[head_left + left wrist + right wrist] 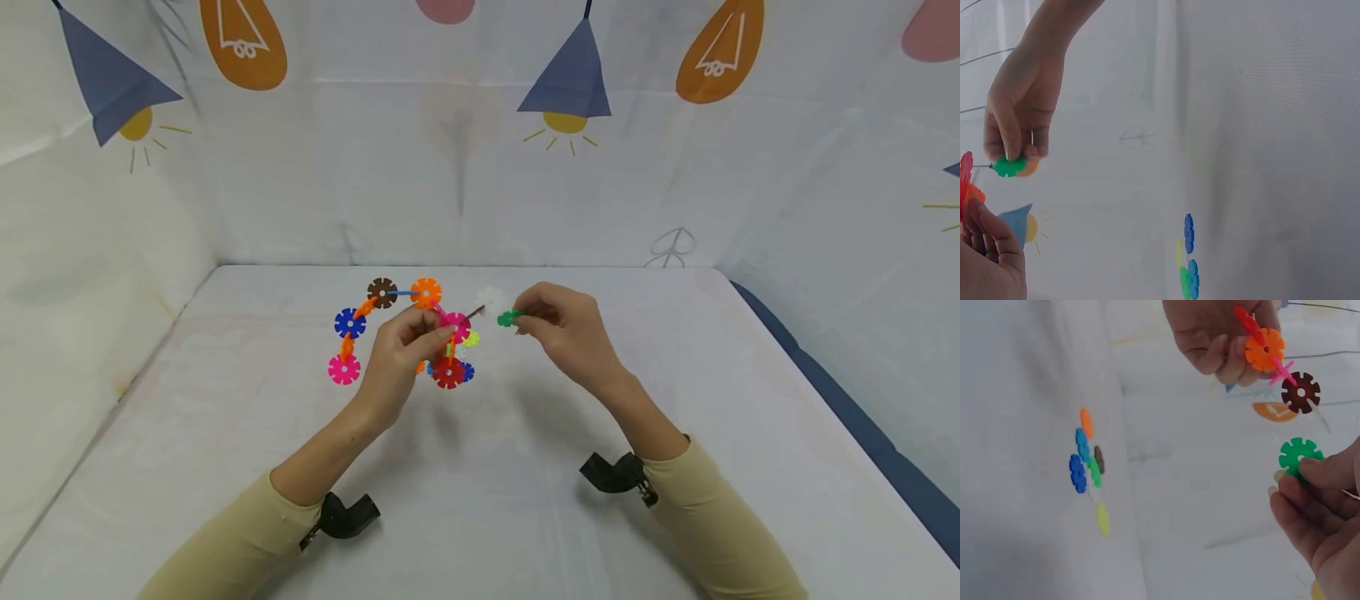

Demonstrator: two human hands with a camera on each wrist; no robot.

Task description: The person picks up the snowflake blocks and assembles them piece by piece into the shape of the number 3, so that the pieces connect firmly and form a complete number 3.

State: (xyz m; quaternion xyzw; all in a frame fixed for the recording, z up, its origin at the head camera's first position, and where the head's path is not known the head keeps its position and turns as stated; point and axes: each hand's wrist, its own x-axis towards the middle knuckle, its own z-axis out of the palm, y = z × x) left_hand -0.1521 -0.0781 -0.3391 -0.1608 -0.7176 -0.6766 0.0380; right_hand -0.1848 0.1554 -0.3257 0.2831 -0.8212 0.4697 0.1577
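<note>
My left hand (393, 362) grips a curved chain of notched plastic discs, fingers and thumb near a pink disc (459, 331). Past the pink one, a brown disc (1291, 397) stands edge-on in the head view, with a whitish clear disc (492, 298) at its far side. The chain's other end hangs to the left through a blue disc (343, 319) to another pink disc (338, 374). Thumb and fingertips of my right hand (570, 337) pinch a single green disc (1290, 452), a short gap to the right of the whitish disc.
Several loose discs lie on the white table (600, 517) below the chain, among them a yellow disc (1104, 520), a dark blue disc (1077, 474) and an orange disc (1087, 423). A white printed sheet (360, 167) rises behind the table.
</note>
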